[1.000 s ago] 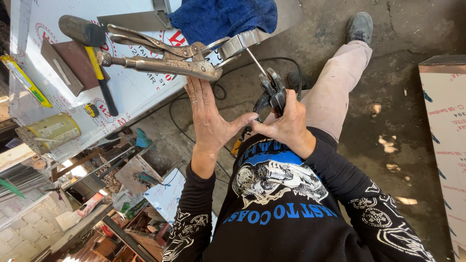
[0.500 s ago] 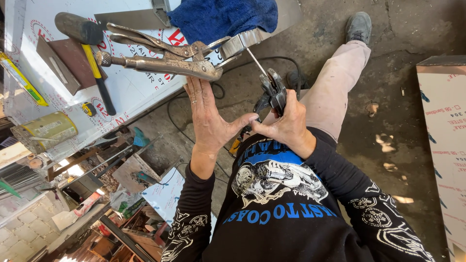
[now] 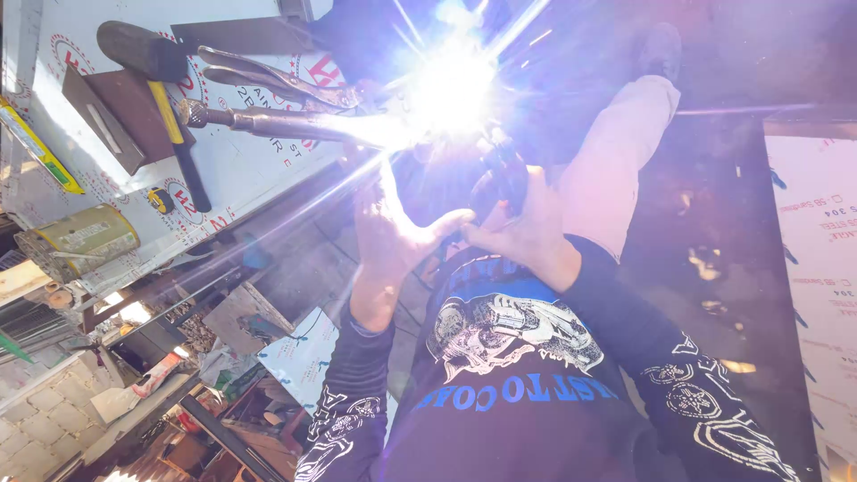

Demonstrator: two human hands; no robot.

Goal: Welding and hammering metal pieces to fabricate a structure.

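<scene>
Nearest: black long sleeves with white print. Left hand (image 3: 386, 234) raised, palm flat, fingers straight and together, thumb spread wide; holds nothing, fingertips lost in glare at the edge of the white sheet (image 3: 259, 192). Right hand (image 3: 525, 234) just beside it, closed around the dark welding holder (image 3: 507, 174). Beyond both hands, a white arc flash (image 3: 451, 89) at the sheet's edge; the joint itself cannot be made out. Locking pliers (image 3: 268, 82) and a metal pipe (image 3: 268, 123) lie on the sheet, reaching to the flash. Farther along the sheet: a hammer (image 3: 165, 98).
</scene>
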